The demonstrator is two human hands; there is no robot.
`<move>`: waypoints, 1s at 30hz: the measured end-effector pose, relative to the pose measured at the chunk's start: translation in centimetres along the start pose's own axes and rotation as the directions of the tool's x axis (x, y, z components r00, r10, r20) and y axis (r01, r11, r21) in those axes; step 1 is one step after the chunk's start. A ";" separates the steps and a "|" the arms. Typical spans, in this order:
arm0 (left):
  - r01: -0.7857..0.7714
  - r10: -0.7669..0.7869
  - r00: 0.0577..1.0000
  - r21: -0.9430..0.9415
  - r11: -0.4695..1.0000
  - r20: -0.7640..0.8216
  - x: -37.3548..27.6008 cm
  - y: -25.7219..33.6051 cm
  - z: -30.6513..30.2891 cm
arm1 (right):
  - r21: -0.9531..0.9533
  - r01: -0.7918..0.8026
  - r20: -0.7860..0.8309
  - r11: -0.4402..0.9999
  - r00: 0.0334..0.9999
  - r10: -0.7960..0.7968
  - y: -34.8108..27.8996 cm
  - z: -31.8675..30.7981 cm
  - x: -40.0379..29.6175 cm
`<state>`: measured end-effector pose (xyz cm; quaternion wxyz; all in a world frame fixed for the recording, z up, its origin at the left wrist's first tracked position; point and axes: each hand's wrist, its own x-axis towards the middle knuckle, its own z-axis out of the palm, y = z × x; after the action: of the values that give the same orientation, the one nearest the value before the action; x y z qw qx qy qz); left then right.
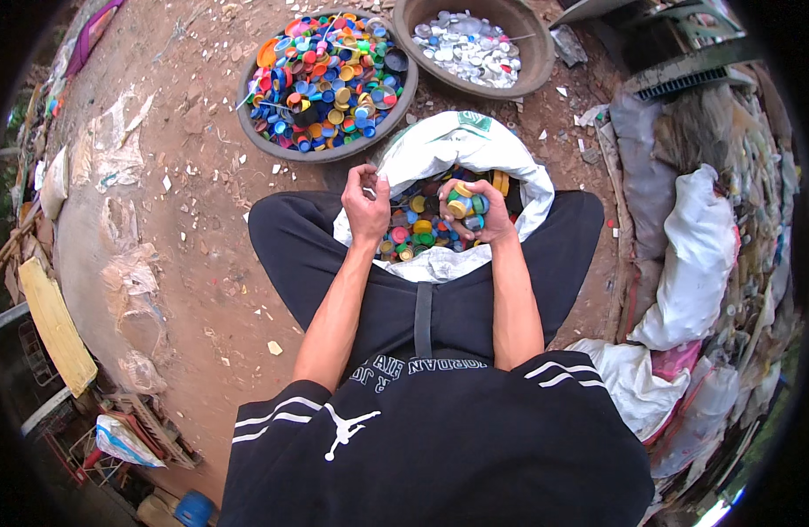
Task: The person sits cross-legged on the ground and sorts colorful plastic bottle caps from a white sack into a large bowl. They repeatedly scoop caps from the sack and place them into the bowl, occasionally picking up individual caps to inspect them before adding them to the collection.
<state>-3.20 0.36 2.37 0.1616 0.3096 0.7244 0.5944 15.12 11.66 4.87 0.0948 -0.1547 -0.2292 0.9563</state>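
Observation:
Between my crossed legs stands a white woven plastic sack (457, 141), its mouth rolled wide. Coloured plastic bottle caps (420, 227) lie inside. My right hand (485, 209), over the right part of the sack's mouth, holds several caps (468, 205), yellow, green and blue. At the sack's left rim is my left hand (368, 197), its fingers curled; whether it grips anything cannot be told. Beyond the sack, a round dark basin (332, 157) is heaped with mixed coloured caps (332, 85). A second basin (544, 49), brown, holds mostly white caps (477, 49).
Reddish dirt ground (226, 263) carries scattered chips. White stuffed sacks (691, 263) and plastic bags of waste line the right side. Flattened plastic scraps (131, 290) lie at left, near a yellow slab (57, 326) and a blue container (194, 508).

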 end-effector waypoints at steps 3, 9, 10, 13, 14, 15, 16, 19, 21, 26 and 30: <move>0.008 -0.008 1.000 -0.058 0.998 -0.002 1.6 0.2 -0.1 | -0.030 0.017 0.014 0.999 1.000 -0.016 -0.9 0.9 -0.1; 0.038 -0.039 0.954 0.011 0.999 0.297 8.2 1.0 -1.3 | -0.233 0.109 -0.098 0.966 0.986 -0.135 -4.3 4.4 2.8; 0.054 -0.076 0.922 0.068 0.996 0.380 9.3 0.7 -1.7 | -0.300 0.096 -0.156 0.949 0.977 -0.148 -5.0 4.7 4.2; 0.203 -0.260 0.840 0.168 0.965 0.477 10.9 -1.9 -1.6 | -0.460 0.002 -0.306 0.888 0.938 -0.160 -7.4 5.2 9.7; 0.221 -0.321 0.811 0.252 0.942 0.489 10.7 -3.1 -1.6 | -0.497 -0.008 -0.330 0.868 0.927 -0.180 -7.8 4.9 12.1; 0.184 -0.364 0.772 0.365 0.913 0.522 10.6 -2.6 -1.6 | -0.533 -0.020 -0.360 0.846 0.910 -0.205 -8.2 4.3 14.4; 0.190 -0.391 0.738 0.387 0.902 0.550 10.9 -1.8 -1.7 | -0.585 -0.088 -0.416 0.806 0.886 -0.205 -8.6 3.9 16.6; 0.232 -0.452 0.683 0.417 0.879 0.574 11.4 -1.6 -1.6 | -0.678 -0.285 -0.550 0.677 0.808 -0.210 -8.6 -0.2 24.1; 0.263 -0.452 0.704 0.390 0.882 0.547 11.8 -1.4 -1.5 | -0.634 -0.435 -0.667 0.640 0.726 -0.167 -7.9 -2.6 28.5; 0.265 -0.435 0.710 0.362 0.894 0.553 12.3 -1.3 -0.9 | -0.585 -0.504 -0.764 0.635 0.605 -0.223 -5.5 -8.5 35.1; 0.281 -0.440 0.721 0.355 0.892 0.535 12.2 -1.6 -1.1 | -0.563 -0.460 -0.741 0.686 0.648 -0.174 -5.7 -8.0 35.9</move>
<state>-13.46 7.20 2.69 0.4566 0.3516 0.7495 0.3257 -15.08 29.01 -8.26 0.0288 -0.5761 -0.5054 0.6417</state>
